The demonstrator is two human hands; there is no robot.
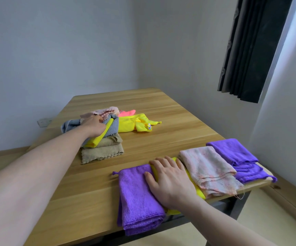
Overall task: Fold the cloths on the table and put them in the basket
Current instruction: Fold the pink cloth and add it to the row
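A heap of unfolded cloths lies mid-table: a grey-blue cloth [111, 129], a pale pink one [99, 111], a yellow one [134, 124] and a beige one [102, 151]. My left hand [94, 126] reaches into the heap, its fingers curled into the grey-blue and pink cloths. Along the near right edge lie folded cloths: a purple cloth [136, 196], a yellow cloth [195, 185], a pink-white cloth [209, 169] and another purple cloth [237, 155]. My right hand [168, 180] rests flat, fingers spread, on the yellow cloth and the near purple cloth. No basket is in view.
The wooden table [152, 103] stands in a corner of white walls. A dark curtain [250, 50] hangs at the right. A coral-pink cloth [126, 112] lies behind the heap. A wall socket [44, 121] sits low at the left.
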